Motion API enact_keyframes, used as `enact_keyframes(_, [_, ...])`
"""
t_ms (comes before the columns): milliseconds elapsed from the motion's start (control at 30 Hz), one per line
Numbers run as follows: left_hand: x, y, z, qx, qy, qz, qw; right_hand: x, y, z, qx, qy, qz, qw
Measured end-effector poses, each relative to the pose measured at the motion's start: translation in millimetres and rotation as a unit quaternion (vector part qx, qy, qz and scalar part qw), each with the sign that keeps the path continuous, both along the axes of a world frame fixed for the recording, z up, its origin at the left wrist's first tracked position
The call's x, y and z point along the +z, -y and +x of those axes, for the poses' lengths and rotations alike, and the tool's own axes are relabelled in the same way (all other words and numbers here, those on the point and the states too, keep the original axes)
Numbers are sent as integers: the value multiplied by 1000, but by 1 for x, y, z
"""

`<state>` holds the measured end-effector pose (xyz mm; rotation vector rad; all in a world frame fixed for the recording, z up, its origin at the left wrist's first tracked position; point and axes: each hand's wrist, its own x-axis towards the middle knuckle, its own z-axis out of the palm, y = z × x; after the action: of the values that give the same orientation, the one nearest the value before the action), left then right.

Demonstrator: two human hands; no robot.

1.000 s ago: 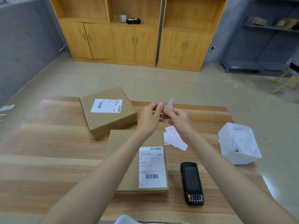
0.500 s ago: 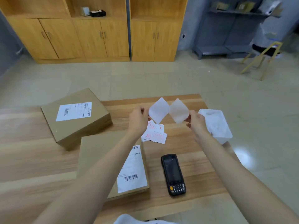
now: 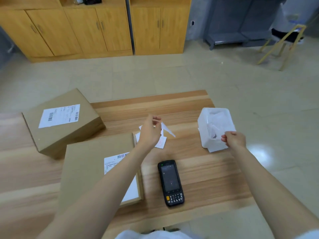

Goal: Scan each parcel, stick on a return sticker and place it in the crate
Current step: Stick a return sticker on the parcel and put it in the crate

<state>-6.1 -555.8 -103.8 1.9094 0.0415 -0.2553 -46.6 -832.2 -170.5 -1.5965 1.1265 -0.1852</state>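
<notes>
Change: hands are apart now; right hand (image 3: pixel 233 139) has gone to the white bin (image 3: pixel 205 137), pinching a thin sheet (image 3: pixel 216 131).
Left hand (image 3: pixel 150 130): pinches the sticker (image 3: pixel 168 131).
Parcel (image 3: pixel 93 169): I see it flat on the surface (image 3: pixel 198 169), under the left forearm.

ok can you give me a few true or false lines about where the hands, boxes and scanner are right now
1. The scanner lies on the table, in neither hand. True.
2. The far box is stacked on the near box. False: both lie directly on the table.
3. The left hand pinches a white sticker. True.
4. The right hand rests on the scanner. False: it is by the white tub near the table's right edge.
</notes>
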Motion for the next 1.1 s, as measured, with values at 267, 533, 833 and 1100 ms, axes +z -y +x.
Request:
enact_keyframes(267, [3,-6,1,81,-69,-34,994,26,-67,12,152,71,-37,985])
enact_keyframes(533, [-1,-38,-1,127,-41,-16,991,78,-188,16,501,152,-10,852])
enact_keyframes(833, [-3,-115,-39,56,-190,-127,972,47,-233,8,343,89,131,926])
enact_keyframes(1100, [-34,-169,-73,65,-186,-86,977,16,-277,-33,353,20,163,921])
